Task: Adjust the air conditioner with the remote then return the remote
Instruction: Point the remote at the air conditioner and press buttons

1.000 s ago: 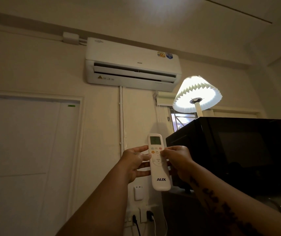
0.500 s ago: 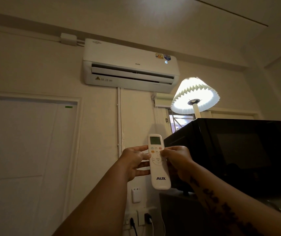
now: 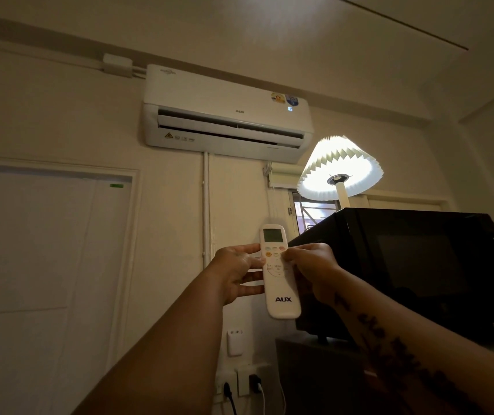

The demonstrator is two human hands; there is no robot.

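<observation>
While the room is dim, the white door (image 3: pixel 39 265) on the left side is easy to see, and above and to the right of it the air conditioner (image 3: pixel 224 115) hangs high on the wall, with a small lit number on its right end. Below it, near the middle, the remote (image 3: pixel 280 277) is held upright in the air between two hands, with its screen end up toward the unit. The left hand (image 3: pixel 235 272) supports it from the left edge, fingers lying flat behind and beside the body, a loose hold. The right hand (image 3: pixel 310 266) closes on the right edge, and its thumb rests on the upper buttons, so I judge a button press is in progress. The remote looks light, stiff and smooth plastic; I think it can slip, so it is better to hold it by the long sides at the middle, not by the lower end. To the right, a lit lamp (image 3: pixel 340 169) stands on a black microwave (image 3: pixel 413 265), which is just beside the right hand. Where the remote should go back I cannot tell.
</observation>
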